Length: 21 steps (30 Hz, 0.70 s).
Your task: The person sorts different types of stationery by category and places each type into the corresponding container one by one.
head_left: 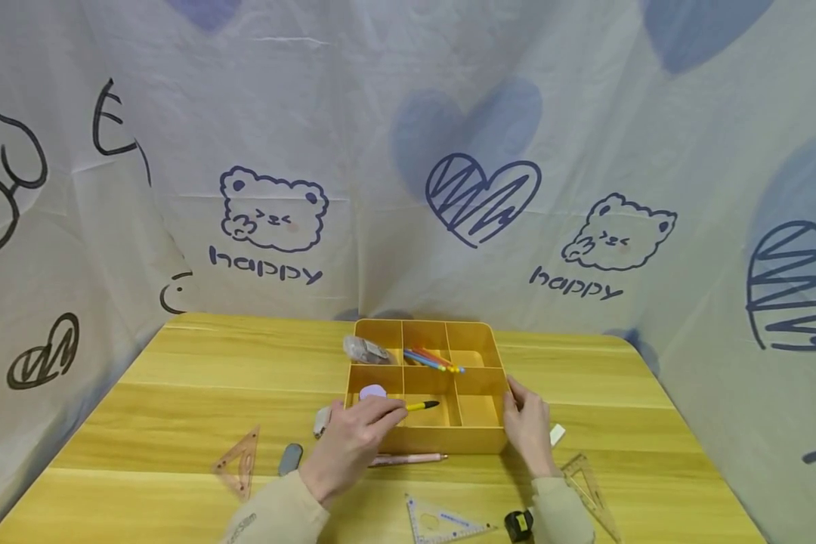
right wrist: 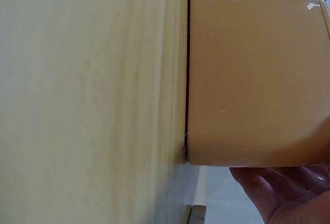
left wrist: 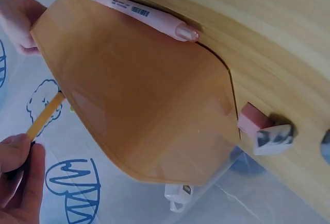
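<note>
My left hand [head_left: 353, 442] pinches a yellow pen [head_left: 418, 406] with a black tip above the front of a yellow compartment box [head_left: 442, 440]. In the left wrist view the yellow barrel [left wrist: 47, 115] stands out from between thumb and fingers of the left hand [left wrist: 23, 183]. At the box's right side my right hand [head_left: 529, 427] grips the wall near the rim. The right wrist view has its fingers [right wrist: 273, 183] against that side. Blue and orange pens [head_left: 434, 360] lean in the back middle compartment. A round lilac thing [head_left: 372, 391] sits front left, and a clear-wrapped item [head_left: 367, 350] back left.
A pink pen [head_left: 408, 459] lies along the box's front. Around it are a grey oval thing [head_left: 290, 459], an orange set square [head_left: 239, 462], a clear set square [head_left: 442, 521], a black tape measure [head_left: 519, 524], another triangle [head_left: 590, 493] and a white eraser [head_left: 557, 434].
</note>
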Tool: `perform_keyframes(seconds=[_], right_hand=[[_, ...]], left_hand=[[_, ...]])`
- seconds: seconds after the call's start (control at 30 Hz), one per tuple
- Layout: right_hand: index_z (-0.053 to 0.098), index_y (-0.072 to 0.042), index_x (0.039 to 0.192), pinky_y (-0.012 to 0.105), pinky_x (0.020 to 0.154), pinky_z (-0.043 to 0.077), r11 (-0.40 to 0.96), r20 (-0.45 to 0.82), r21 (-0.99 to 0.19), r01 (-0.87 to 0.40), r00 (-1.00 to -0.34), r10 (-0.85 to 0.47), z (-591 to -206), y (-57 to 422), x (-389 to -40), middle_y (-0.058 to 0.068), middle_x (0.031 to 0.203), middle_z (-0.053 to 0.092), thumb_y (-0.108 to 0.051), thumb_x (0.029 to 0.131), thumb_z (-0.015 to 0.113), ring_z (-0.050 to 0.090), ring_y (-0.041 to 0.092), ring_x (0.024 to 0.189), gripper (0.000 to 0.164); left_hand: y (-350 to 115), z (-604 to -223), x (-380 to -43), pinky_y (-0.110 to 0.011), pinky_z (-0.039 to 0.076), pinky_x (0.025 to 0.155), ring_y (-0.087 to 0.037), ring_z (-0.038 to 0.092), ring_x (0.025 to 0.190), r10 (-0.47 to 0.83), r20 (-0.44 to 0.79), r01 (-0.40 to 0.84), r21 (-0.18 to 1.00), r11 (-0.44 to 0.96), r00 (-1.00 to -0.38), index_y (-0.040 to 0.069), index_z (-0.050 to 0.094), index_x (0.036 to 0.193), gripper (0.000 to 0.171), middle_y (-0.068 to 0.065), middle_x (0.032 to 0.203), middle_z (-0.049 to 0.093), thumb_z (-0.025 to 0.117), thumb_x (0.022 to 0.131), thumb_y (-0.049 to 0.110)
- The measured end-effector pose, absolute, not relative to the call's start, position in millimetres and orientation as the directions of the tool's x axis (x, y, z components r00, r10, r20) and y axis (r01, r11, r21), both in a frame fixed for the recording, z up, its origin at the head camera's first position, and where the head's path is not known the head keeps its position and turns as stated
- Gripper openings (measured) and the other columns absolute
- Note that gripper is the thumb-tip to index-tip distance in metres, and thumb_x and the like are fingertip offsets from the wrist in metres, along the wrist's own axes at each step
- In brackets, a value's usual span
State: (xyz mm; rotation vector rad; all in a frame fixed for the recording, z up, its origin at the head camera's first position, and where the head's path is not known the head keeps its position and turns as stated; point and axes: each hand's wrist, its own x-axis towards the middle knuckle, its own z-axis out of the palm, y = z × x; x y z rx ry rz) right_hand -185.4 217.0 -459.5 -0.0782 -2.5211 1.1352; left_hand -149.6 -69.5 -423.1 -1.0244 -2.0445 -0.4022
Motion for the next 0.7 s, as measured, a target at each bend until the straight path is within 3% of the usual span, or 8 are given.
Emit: perform_keyframes(seconds=[0.23,0.43,0.7], right_hand=[[0.058,0.006,0.136,0.026,0.067,0.055,0.662,0.293,-0.745,-0.086,-0.933,0.208,-460.9,216.1,-186.9,0.031,0.121,0.068,-0.001,0.101,0.050,0.073,0.036,0.096,0.037],[0.058,0.006,0.136,0.026,0.066,0.054,0.665,0.300,-0.741,-0.096,-0.933,0.199,-461.0,216.7,-186.7,0.031,0.119,0.069,-0.001,0.101,0.050,0.073,0.035,0.092,0.037],[0.058,0.008,0.136,0.025,0.062,0.052,0.674,0.319,-0.730,-0.112,-0.928,0.190,-460.8,217.2,-186.6,0.032,0.118,0.069,0.000,0.101,0.050,0.072,0.031,0.081,0.037]], left_hand=[[-61.1,-428.2,-156.8,-0.023,0.059,0.087,-0.016,0.072,0.103,0.651,0.643,0.765,-0.153,0.625,-0.404,0.005,0.074,0.113,0.042,-0.008,0.115,0.075,0.084,0.073,-0.005],[-58.1,-430.1,-159.7,-0.024,0.059,0.089,-0.019,0.072,0.108,0.671,0.594,0.775,-0.120,0.620,-0.444,0.004,0.072,0.117,0.041,-0.010,0.120,0.073,0.080,0.079,-0.006],[-55.5,-436.2,-164.2,-0.024,0.060,0.088,-0.016,0.073,0.105,0.684,0.576,0.785,-0.113,0.610,-0.448,0.005,0.074,0.115,0.039,-0.006,0.117,0.074,0.078,0.079,-0.008]])
